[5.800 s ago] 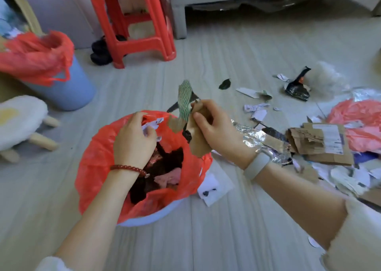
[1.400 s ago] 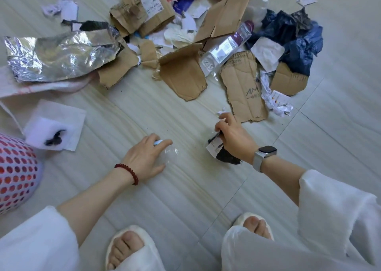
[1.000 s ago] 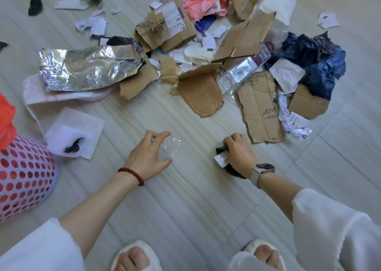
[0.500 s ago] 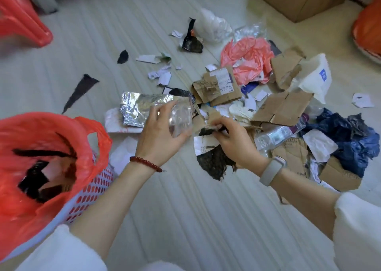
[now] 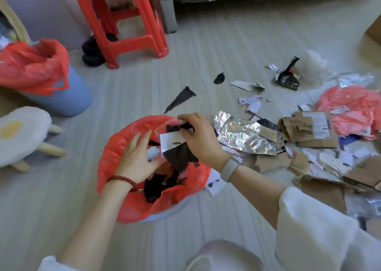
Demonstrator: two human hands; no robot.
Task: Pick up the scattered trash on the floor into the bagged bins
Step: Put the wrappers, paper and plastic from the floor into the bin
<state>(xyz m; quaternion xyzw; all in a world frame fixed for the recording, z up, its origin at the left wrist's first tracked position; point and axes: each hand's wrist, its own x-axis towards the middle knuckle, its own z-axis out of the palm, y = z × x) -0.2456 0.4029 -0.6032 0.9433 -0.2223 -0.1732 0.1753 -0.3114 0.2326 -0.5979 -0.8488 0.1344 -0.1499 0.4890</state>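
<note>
the mouth of the near bin, lined with a red bag, is mostly taken up: the left hand lies flat over its left half, and the right hand holds a black scrap with a white label over its right half. bare floor lies open to the left of this bin and towards the bottom edge. to the right, silver foil lies just beside the bin, with torn cardboard and paper crowding the floor beyond. a red stool, a second bagged bin and a white stool stand along the far and left edges of the floor.
</note>
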